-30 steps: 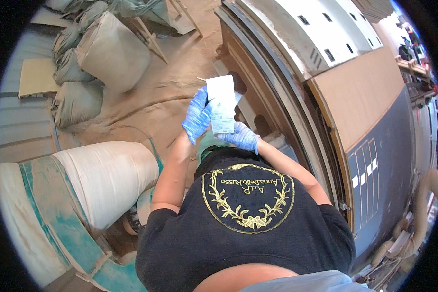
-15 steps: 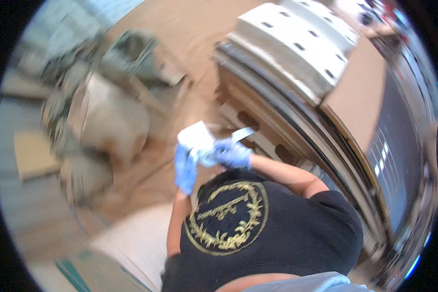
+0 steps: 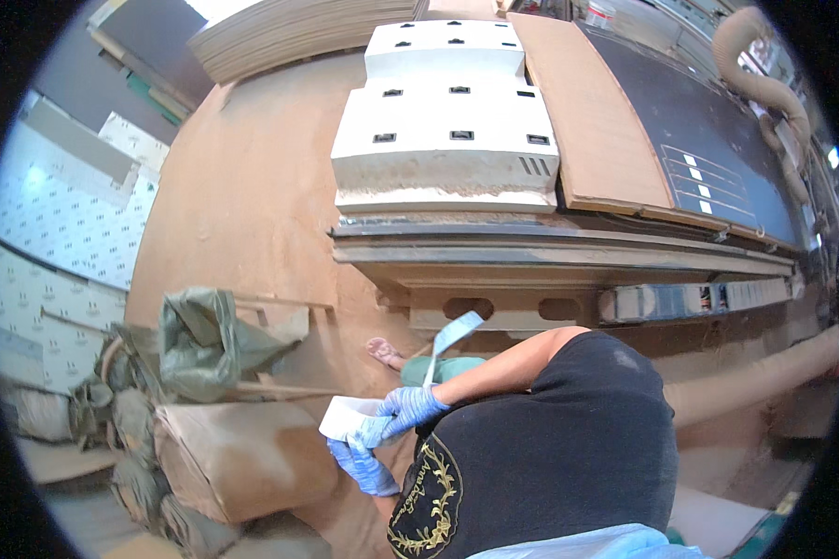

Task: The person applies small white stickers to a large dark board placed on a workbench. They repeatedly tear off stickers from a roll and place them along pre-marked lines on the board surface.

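My left hand, in a blue glove, is closed around the lower side of a piece of white paper, held in front of my chest. My right hand, gloved the same way, grips the paper from the other side, its fingers bent over it. A narrow pale strip rises past my right wrist and bends at its upper end. Whether the paper is a roll or a folded stack cannot be made out, since the gloves cover much of it.
Ahead stands a machine bed with a white housing, a brown board and a dark panel. At the left are an open green sack and a large tan bundle. Stacked sheets lie at the back.
My view has turned left-to-right, so the machine now stands straight ahead and level. Both hands still hold the white paper, now lower in the picture; the pale strip stands up higher.
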Motion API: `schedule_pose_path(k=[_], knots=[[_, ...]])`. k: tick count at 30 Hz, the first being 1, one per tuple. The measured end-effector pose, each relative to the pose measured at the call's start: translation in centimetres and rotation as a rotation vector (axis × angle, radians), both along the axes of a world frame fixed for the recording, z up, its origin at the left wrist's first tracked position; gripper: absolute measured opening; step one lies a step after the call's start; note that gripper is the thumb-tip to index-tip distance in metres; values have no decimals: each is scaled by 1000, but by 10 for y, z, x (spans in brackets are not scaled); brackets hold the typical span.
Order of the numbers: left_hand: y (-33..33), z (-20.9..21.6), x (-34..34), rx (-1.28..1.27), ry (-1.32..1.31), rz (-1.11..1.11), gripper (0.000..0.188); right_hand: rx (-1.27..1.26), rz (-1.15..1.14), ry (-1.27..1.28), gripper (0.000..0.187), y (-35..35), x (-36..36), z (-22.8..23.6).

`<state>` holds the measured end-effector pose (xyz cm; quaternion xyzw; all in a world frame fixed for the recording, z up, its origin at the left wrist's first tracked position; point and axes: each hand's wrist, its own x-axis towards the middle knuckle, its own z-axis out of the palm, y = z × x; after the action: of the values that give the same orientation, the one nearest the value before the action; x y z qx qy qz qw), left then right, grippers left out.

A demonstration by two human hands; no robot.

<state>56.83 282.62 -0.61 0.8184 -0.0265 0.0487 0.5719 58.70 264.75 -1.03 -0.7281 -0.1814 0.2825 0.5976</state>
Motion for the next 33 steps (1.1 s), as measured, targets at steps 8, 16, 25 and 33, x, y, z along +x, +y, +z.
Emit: schedule_pose_path(k=[8, 16, 25, 33], knots=[[0, -1, 226, -122, 7, -160, 48, 145, -240, 34, 28, 2, 194, -3], [-71, 45, 379, -229, 127, -454, 43, 62, -527, -1, 30, -49, 299, 29], [-161, 11, 509, -205, 392, -862, 35, 265, -1017, 139, 37, -71, 355, -25], [-246, 15, 661, -291, 579, -1101, 35, 374, -1261, 50, 40, -110, 494, -31]])
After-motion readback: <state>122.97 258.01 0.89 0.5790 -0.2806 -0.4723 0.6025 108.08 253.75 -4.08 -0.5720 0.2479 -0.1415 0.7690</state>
